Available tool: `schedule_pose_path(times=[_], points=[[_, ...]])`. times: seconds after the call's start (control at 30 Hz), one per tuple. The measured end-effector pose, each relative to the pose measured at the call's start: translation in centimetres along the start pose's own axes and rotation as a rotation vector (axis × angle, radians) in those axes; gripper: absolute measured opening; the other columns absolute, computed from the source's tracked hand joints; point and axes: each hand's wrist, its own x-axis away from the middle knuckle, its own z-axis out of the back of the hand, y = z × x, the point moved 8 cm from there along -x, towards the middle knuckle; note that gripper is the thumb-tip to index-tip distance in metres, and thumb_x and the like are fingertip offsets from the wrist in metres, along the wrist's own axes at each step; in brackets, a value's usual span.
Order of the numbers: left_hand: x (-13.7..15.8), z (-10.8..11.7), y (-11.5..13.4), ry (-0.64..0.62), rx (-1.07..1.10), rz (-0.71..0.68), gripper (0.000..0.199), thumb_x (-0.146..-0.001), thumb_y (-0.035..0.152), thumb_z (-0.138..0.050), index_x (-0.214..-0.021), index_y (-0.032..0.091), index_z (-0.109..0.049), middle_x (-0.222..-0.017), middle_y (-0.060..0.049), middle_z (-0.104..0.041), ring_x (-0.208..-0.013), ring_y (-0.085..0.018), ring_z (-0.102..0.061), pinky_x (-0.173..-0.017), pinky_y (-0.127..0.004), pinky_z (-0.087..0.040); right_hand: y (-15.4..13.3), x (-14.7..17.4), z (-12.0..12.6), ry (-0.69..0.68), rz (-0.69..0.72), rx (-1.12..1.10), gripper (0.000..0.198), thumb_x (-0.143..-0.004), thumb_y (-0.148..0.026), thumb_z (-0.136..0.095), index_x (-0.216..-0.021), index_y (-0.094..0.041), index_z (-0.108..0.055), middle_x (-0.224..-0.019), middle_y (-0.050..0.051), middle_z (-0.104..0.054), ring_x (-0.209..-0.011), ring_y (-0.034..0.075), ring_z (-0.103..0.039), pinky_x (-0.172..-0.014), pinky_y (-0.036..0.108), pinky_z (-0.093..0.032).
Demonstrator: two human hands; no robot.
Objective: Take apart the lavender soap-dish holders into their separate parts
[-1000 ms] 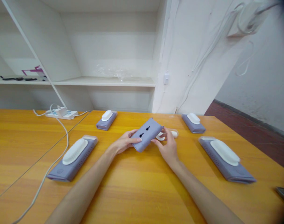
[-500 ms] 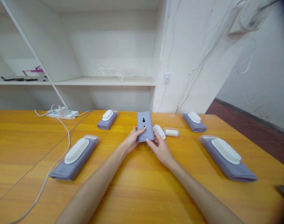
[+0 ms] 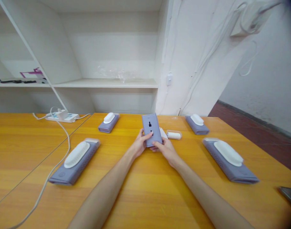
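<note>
Both my hands hold one flat lavender box (image 3: pixel 156 123), its near end tipped slightly to the right. Two small black marks show on its upper face. My left hand (image 3: pixel 138 145) grips the left edge, with the thumb lying across the face by the lower mark. At the lower right corner, my right hand (image 3: pixel 167 149) has its thumb on the near end and its fingers curled beneath. A white oval piece (image 3: pixel 163 133) lies just behind the right hand, partly hidden by the box and fingers. Beside it is a white rounded piece (image 3: pixel 174 135) with a clear cover.
Similar lavender boxes topped with white oval pieces lie at far left (image 3: pixel 108 122), near left (image 3: pixel 75 162), far right (image 3: pixel 197 124) and near right (image 3: pixel 230 160). A power strip (image 3: pixel 69 118) and white cable (image 3: pixel 46 187) run along the left. A dark object (image 3: pixel 288 194) sits at the right edge.
The lavender box has shifted slightly right and turned, its near end swinging right. Both hands moved with it, and they now cover more of the white oval piece.
</note>
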Motion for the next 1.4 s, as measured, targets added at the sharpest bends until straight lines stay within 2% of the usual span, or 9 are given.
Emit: schedule_pose_path(times=[0.2,0.37,0.53,0.7,0.87,1.03,1.2,1.33,1.4], points=[[-0.1,0.1,0.0,-0.032,0.013,-0.033,0.047,-0.070,0.025,-0.076,-0.107,0.019,-0.048,-0.103,-0.005,-0.063,-0.088,-0.017,-0.062,-0.080,-0.032,-0.050,0.0,0.0,-0.1,0.039,0.018,0.036,0.028,-0.072,-0.030,-0.069,-0.095,-0.015,-0.064,-0.078,0.007,-0.070,-0.061,0.018,-0.066,-0.055,0.029,-0.058],[-0.3,0.3,-0.1,-0.026,0.012,-0.044,0.048,-0.070,0.025,-0.076,-0.107,0.020,-0.047,-0.102,-0.005,-0.063,-0.087,-0.016,-0.063,-0.078,-0.031,-0.051,0.1,0.0,-0.2,0.052,-0.036,0.069,0.027,-0.071,-0.029,-0.068,-0.093,-0.015,-0.063,-0.076,0.007,-0.070,-0.060,0.019,-0.067,-0.055,0.027,-0.057],[0.0,-0.2,1.1,-0.035,-0.014,-0.105,0.057,-0.066,0.024,-0.079,-0.112,0.022,-0.045,-0.106,-0.006,-0.064,-0.091,-0.018,-0.063,-0.083,-0.034,-0.051,0.6,0.3,-0.1,0.111,-0.085,0.071,0.025,-0.073,-0.031,-0.062,-0.091,-0.014,-0.061,-0.071,0.006,-0.070,-0.054,0.018,-0.066,-0.049,0.026,-0.055],[0.2,0.0,0.9,-0.012,-0.052,-0.065,0.055,-0.068,0.028,-0.078,-0.113,0.020,-0.047,-0.106,-0.008,-0.064,-0.087,-0.019,-0.064,-0.077,-0.034,-0.053,0.7,0.3,-0.4,0.098,-0.013,0.166,0.027,-0.071,-0.030,-0.063,-0.093,-0.015,-0.060,-0.075,0.005,-0.069,-0.058,0.018,-0.066,-0.055,0.030,-0.057],[-0.3,1.6,1.0,0.127,-0.017,-0.073,0.048,-0.070,0.035,-0.076,-0.107,0.020,-0.049,-0.098,-0.006,-0.065,-0.077,-0.018,-0.065,-0.070,-0.035,-0.055,0.8,0.2,-0.7,0.038,0.083,0.256,0.027,-0.071,-0.031,-0.065,-0.092,-0.015,-0.059,-0.076,0.004,-0.067,-0.062,0.018,-0.063,-0.059,0.031,-0.055],[-0.8,3.1,1.7,0.173,0.089,-0.078,0.043,-0.072,0.041,-0.073,-0.103,0.018,-0.052,-0.096,-0.009,-0.066,-0.080,-0.020,-0.066,-0.077,-0.042,-0.054,0.7,0.5,-0.9,0.018,0.190,0.271,0.033,-0.075,-0.034,-0.064,-0.102,-0.018,-0.055,-0.086,0.003,-0.065,-0.072,0.018,-0.062,-0.063,0.030,-0.053],[-1.1,5.0,3.0,0.244,0.134,-0.129,0.036,-0.075,0.040,-0.069,-0.098,0.016,-0.056,-0.088,-0.007,-0.067,-0.074,-0.018,-0.066,-0.077,-0.043,-0.054,0.1,1.3,-1.0,0.030,0.206,0.264,0.042,-0.078,-0.036,-0.060,-0.114,-0.018,-0.049,-0.083,0.002,-0.060,-0.067,0.016,-0.059,-0.058,0.028,-0.050],[-1.1,6.9,4.7,0.365,0.127,-0.193,0.032,-0.077,0.038,-0.068,-0.098,0.016,-0.058,-0.088,-0.007,-0.068,-0.075,-0.018,-0.065,-0.074,-0.040,-0.056,-1.9,2.9,-1.3,0.036,0.370,0.368,0.048,-0.078,-0.031,-0.057,-0.123,-0.016,-0.047,-0.074,0.000,-0.057,-0.061,0.015,-0.053,-0.057,0.027,-0.047],[-1.0,7.9,5.4,0.440,0.085,-0.217,0.031,-0.079,0.038,-0.065,-0.099,0.015,-0.058,-0.093,-0.008,-0.067,-0.076,-0.017,-0.066,-0.073,-0.036,-0.056,-2.9,3.7,-1.0,0.081,0.459,0.425,0.051,-0.078,-0.030,-0.056,-0.126,-0.015,-0.046,-0.071,0.000,-0.056,-0.057,0.015,-0.050,-0.054,0.026,-0.044]])
